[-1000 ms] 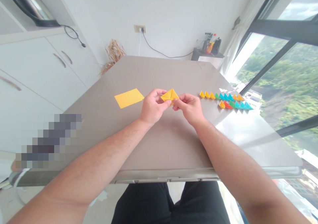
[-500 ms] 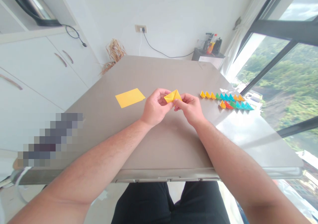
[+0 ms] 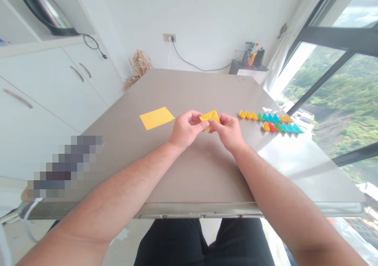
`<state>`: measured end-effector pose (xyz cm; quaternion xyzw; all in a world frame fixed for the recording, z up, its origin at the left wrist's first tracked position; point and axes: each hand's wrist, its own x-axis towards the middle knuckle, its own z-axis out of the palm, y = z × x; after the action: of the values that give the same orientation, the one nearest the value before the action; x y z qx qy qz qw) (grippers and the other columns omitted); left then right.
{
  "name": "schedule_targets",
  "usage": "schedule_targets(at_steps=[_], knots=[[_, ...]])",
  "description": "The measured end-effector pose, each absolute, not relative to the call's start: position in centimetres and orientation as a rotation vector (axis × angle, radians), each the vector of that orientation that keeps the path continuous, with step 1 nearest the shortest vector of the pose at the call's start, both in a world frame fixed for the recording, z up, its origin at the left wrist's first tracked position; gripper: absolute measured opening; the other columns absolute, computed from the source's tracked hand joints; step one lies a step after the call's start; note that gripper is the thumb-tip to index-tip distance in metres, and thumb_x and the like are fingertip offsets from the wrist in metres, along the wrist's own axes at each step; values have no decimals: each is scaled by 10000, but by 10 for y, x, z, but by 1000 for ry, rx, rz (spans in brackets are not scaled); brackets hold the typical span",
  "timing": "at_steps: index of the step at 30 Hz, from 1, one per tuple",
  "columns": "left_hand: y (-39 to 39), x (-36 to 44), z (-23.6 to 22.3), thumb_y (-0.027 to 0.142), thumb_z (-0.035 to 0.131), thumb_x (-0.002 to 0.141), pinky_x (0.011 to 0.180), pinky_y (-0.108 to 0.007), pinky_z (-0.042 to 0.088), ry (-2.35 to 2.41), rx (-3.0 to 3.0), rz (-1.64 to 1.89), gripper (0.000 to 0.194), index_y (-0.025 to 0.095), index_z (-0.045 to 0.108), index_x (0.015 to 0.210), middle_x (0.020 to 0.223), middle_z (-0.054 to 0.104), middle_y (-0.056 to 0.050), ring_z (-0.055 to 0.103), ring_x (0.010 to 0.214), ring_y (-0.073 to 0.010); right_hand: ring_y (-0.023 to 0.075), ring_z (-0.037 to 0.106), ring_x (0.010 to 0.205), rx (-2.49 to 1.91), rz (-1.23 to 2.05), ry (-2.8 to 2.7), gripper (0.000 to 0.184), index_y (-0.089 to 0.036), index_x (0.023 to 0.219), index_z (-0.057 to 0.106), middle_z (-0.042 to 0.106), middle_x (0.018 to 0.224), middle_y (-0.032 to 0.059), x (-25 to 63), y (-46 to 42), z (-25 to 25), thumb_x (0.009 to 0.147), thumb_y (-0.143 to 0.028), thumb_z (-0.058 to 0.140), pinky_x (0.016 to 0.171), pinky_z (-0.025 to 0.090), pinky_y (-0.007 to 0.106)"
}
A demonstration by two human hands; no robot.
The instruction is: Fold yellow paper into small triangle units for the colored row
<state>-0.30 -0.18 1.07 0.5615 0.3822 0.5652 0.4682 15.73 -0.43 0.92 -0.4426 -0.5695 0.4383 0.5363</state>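
Both hands pinch a small folded yellow paper piece (image 3: pixel 210 116) just above the grey table (image 3: pixel 189 171). My left hand (image 3: pixel 185 130) grips its left side with thumb and fingers closed. My right hand (image 3: pixel 228 131) holds its right side, fingers curled around it. A flat yellow paper sheet (image 3: pixel 156 117) lies on the table to the left of my left hand. To the right of my right hand stand two short rows of several small folded triangles (image 3: pixel 274 121) in yellow, green, blue and red.
White cabinets (image 3: pixel 44 96) run along the left, with a kettle (image 3: pixel 47 10) on the shelf above. A small stand with bottles (image 3: pixel 250 57) sits behind the table's far right corner. A large window fills the right side. A pixelated patch covers the table's near left.
The folded yellow piece has narrowed a little between the fingers and the hands have drawn closer together. The view has shifted slightly.
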Motion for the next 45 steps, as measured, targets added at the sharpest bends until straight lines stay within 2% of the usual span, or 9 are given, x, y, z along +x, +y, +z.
schedule_targets(at_steps=[3, 9, 19, 30, 40, 45], knots=[[0, -5, 12, 369, 857, 698, 666, -312, 550, 944, 1324, 1373, 279, 171, 693, 807, 753, 714, -25, 659, 653, -147, 166, 622, 686, -1085, 1003, -1378, 204, -207, 726, 670, 660, 707, 9, 157, -5, 9, 769, -392, 745, 651, 525, 318], [3, -6, 12, 327, 847, 690, 686, -298, 510, 984, 1284, 1376, 203, 178, 723, 749, 712, 700, -15, 621, 670, -133, 151, 603, 647, -1104, 948, -1419, 173, -208, 711, 665, 644, 662, -3, 155, -6, 11, 793, -356, 700, 621, 493, 302], [5, -9, 12, 320, 833, 676, 667, -294, 470, 993, 1241, 1320, 176, 195, 714, 711, 675, 657, 2, 568, 652, -126, 150, 593, 620, -1119, 932, -1430, 194, -206, 696, 653, 640, 639, -4, 154, -5, 8, 786, -373, 696, 559, 447, 281], [6, -13, 13, 308, 828, 652, 688, -308, 464, 1030, 1219, 1288, 186, 185, 689, 648, 635, 629, 3, 546, 636, -124, 115, 471, 558, -1142, 967, -1436, 191, -198, 711, 646, 627, 636, -9, 153, -5, 7, 793, -364, 692, 510, 354, 267], [9, -16, 10, 308, 782, 696, 727, -310, 480, 1069, 1239, 1339, 159, 186, 692, 649, 675, 658, -4, 575, 674, -132, 111, 491, 573, -1129, 1023, -1414, 201, -190, 693, 619, 627, 635, -12, 151, -6, 9, 766, -358, 702, 536, 356, 264], [6, -15, 9, 334, 788, 738, 719, -304, 480, 999, 1400, 1271, 160, 195, 713, 763, 713, 690, -3, 603, 692, -141, 100, 468, 554, -1134, 1035, -1407, 237, -184, 656, 602, 604, 601, -16, 151, -5, 10, 755, -363, 722, 524, 339, 257]])
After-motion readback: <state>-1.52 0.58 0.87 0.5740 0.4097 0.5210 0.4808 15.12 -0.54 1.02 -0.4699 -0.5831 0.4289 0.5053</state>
